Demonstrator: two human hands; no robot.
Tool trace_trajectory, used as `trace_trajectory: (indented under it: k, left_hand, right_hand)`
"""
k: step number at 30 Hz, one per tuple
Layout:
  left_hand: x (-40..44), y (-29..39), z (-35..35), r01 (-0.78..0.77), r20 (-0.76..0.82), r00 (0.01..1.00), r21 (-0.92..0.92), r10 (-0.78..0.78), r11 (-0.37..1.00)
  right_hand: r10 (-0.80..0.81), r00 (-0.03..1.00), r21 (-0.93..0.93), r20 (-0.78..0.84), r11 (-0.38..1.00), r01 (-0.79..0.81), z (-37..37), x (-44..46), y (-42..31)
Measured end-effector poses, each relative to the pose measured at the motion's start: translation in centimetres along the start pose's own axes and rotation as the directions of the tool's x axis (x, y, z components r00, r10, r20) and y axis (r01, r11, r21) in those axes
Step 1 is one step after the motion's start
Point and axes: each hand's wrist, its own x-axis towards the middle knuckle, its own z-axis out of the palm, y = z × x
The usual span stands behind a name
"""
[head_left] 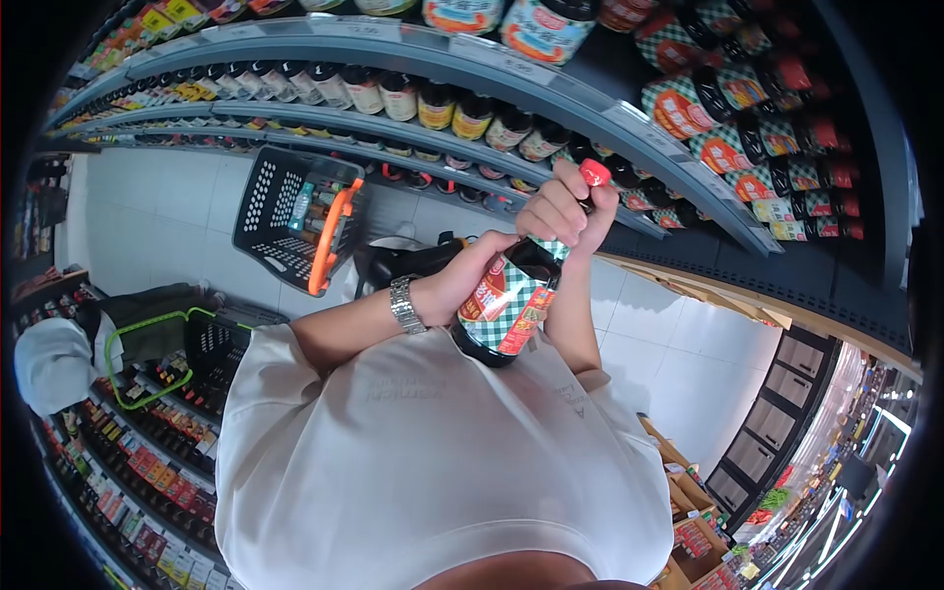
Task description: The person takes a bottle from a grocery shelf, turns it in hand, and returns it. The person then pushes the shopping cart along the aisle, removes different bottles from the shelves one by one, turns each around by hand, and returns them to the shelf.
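A dark bottle point(506, 300) with a red cap and a green-checked, red label is held tilted in front of my chest, its cap toward the shelf. My left hand point(462, 278), with a metal watch on the wrist, grips the bottle's body from the side. Around the neck, just below the red cap, the fingers of my right hand point(568, 208) are wrapped. Both hands are closed on the same bottle.
Shelves point(442, 39) of bottles and jars run across the top and right. A black basket point(285, 216) with an orange handle and goods inside is beyond my left arm. Another person point(59, 364) with a green-handled basket point(147, 359) is at far left.
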Motion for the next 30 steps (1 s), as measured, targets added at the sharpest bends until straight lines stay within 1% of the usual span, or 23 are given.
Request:
trace_trajectory:
  k: [2, 3, 5, 6, 7, 9, 10, 16, 17, 19, 20, 21, 23, 24, 25, 26, 27, 30]
  left_hand:
    - [-1.0, 0.6, -0.4, -0.031, -0.02, 0.999, 0.037, 0.031, 0.999]
    - [-1.5, 0.8, -0.7, -0.034, -0.022, 0.999, 0.019, 0.034, 0.999]
    - [-2.4, 1.5, -1.4, 0.008, 0.06, 0.998, -0.033, -0.006, 0.999]
    - [-2.6, 1.6, -1.8, -0.041, 0.017, 0.999, -0.003, 0.041, 0.999]
    - [-2.8, 1.8, -2.1, -0.039, 0.013, 0.999, -0.017, 0.039, 0.999]
    - [-3.2, 2.4, -2.4, 0.013, -0.002, 1.0, -0.079, -0.014, 0.997]
    - [-3.2, 2.7, -2.5, 0.015, -0.024, 1.0, -0.082, -0.017, 0.997]
    - [-4.1, 4.0, -4.0, 0.118, 0.058, 0.991, -0.018, -0.117, 0.993]
    - [-4.2, 4.1, -4.5, 0.162, 0.067, 0.984, 0.004, -0.162, 0.987]
    - [-4.3, 4.2, -5.3, 0.212, 0.081, 0.974, 0.017, -0.212, 0.977]
    - [-4.5, 4.3, -5.4, 0.226, 0.006, 0.974, 0.026, -0.226, 0.974]
    - [-4.7, 4.6, -5.6, 0.307, 0.125, 0.945, -0.022, -0.302, 0.952]
    - [-5.3, 5.0, -6.0, 0.325, 0.149, 0.935, -0.006, -0.321, 0.946]
    - [-5.3, 5.1, -6.2, 0.355, 0.153, 0.923, 0.016, -0.353, 0.935]
    - [-5.4, 5.0, -6.6, 0.347, 0.106, 0.931, 0.026, -0.348, 0.937]
    - [-5.5, 5.0, -6.8, 0.334, 0.058, 0.94, 0.034, -0.335, 0.942]
    - [-5.5, 5.1, -6.9, 0.347, 0.061, 0.935, 0.043, -0.349, 0.937]
    - [-5.9, 5.1, -7.2, 0.333, 0.062, 0.939, 0.074, -0.337, 0.94]
  right_hand:
    - [0.018, 1.0, -0.045, -0.003, 0.999, -0.019, -0.1, 0.9, 0.9]
    - [0.027, 0.999, -0.037, -0.018, 0.999, -0.027, -0.2, 1.2, 1.3]
    - [0.001, 1.0, -0.032, -0.014, 0.999, -0.002, -0.3, 1.9, 2.1]
    - [-0.05, 0.996, -0.115, -0.073, 0.993, 0.041, -0.2, 2.2, 2.7]
    - [-0.066, 0.994, -0.114, -0.083, 0.992, 0.056, -0.1, 2.4, 3.1]
    - [-0.08, 0.993, -0.15, -0.088, 0.986, 0.066, -0.3, 2.7, 3.2]
    - [-0.091, 0.992, -0.154, -0.088, 0.985, 0.077, -0.3, 2.9, 3.4]
    - [-0.238, 0.97, -0.217, -0.04, 0.95, 0.224, -0.6, 2.8, 5.2]
    - [-0.284, 0.958, -0.234, -0.034, 0.934, 0.269, -0.8, 2.7, 5.5]
    - [-0.293, 0.956, -0.242, -0.025, 0.929, 0.279, -1.4, 2.3, 6.2]
    - [-0.313, 0.949, -0.225, -0.033, 0.928, 0.298, -1.8, 1.9, 6.5]
    - [-0.366, 0.93, -0.236, -0.037, 0.907, 0.348, -2.0, 1.6, 7.0]
    - [-0.357, 0.933, -0.123, -0.043, 0.929, 0.35, -2.3, 1.6, 7.6]
    - [-0.355, 0.934, -0.135, -0.046, 0.929, 0.346, -2.3, 1.7, 7.9]
    - [-0.38, 0.924, -0.146, -0.037, 0.917, 0.371, -2.2, 1.8, 8.1]
    - [-0.364, 0.931, -0.151, -0.028, 0.922, 0.356, -2.1, 2.0, 8.2]
    - [-0.343, 0.939, -0.155, -0.021, 0.929, 0.335, -2.1, 2.1, 8.4]
    - [-0.365, 0.931, -0.168, -0.026, 0.919, 0.356, -2.1, 2.2, 8.9]
